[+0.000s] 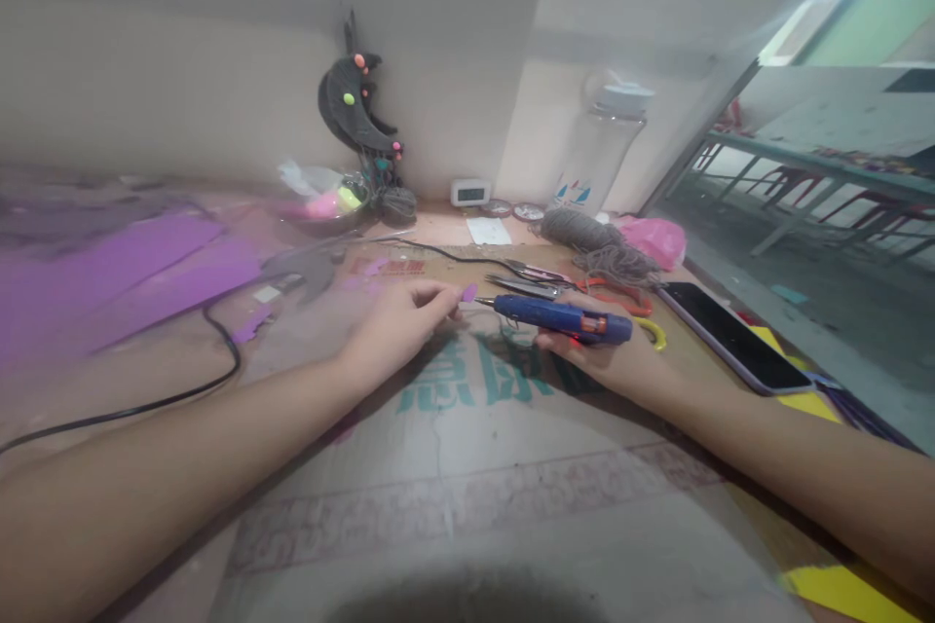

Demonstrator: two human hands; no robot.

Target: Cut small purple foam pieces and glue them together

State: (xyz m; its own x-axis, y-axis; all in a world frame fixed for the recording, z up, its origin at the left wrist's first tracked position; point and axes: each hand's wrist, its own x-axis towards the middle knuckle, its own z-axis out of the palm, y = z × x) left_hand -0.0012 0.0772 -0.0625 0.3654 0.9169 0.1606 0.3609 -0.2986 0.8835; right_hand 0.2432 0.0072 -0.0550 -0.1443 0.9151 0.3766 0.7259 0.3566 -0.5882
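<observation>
Pinched between the fingertips of my left hand (416, 316) is a small purple piece (468, 293), perhaps cut from the purple sheets at the left. My right hand (599, 350) is wrapped round a blue glue gun (544, 313), with a red light glowing on its underside. The gun's metal nozzle points left and its tip is at or very near the purple piece; whether they touch I cannot tell. Both hands are just above the cardboard-covered table (467, 467). My left thumb and finger hide part of the purple piece.
Purple sheets (146, 263) lie at the left beside a black cord (146, 409). Behind the hands are scissors (526, 286), grey yarn (584, 234), a small clock (470, 193) and a tall bottle (595, 151). A phone (734, 336) lies right. A moon ornament (355, 107) hangs at the wall.
</observation>
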